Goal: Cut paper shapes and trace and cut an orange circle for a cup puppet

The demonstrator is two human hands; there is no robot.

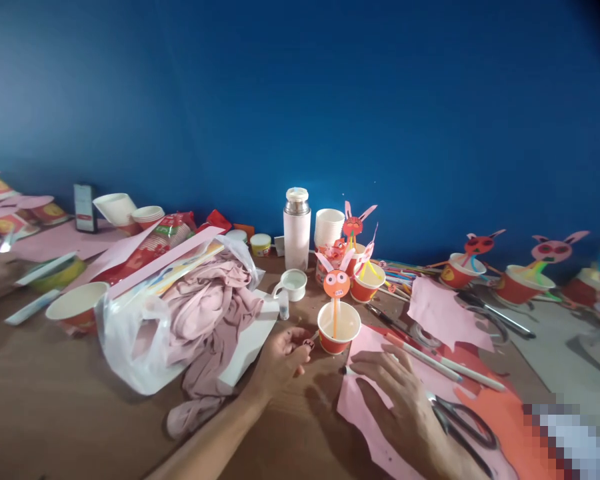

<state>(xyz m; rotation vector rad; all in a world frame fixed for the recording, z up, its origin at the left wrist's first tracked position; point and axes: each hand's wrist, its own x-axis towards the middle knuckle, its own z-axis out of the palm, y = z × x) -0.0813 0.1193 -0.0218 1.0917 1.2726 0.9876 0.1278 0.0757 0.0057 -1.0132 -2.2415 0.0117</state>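
Note:
My left hand (280,360) rests on the wooden table (55,400) with its fingers curled, pinching a small dark-marked paper piece (309,344) beside a red paper cup (338,328). A stick with a pink rabbit face (337,283) stands in that cup. My right hand (400,400) lies flat, fingers spread, on a pink paper sheet (360,413), holding nothing. Black-handled scissors (463,420) lie just right of that hand. Two white pens (433,360) lie beyond its fingertips.
A plastic bag with pink cloth (200,313) lies left of my hands. A white thermos (297,230), a small white cup (294,283), stacked paper cups (329,227) and more rabbit cups (460,267) line the blue wall. Orange paper (500,413) lies at right.

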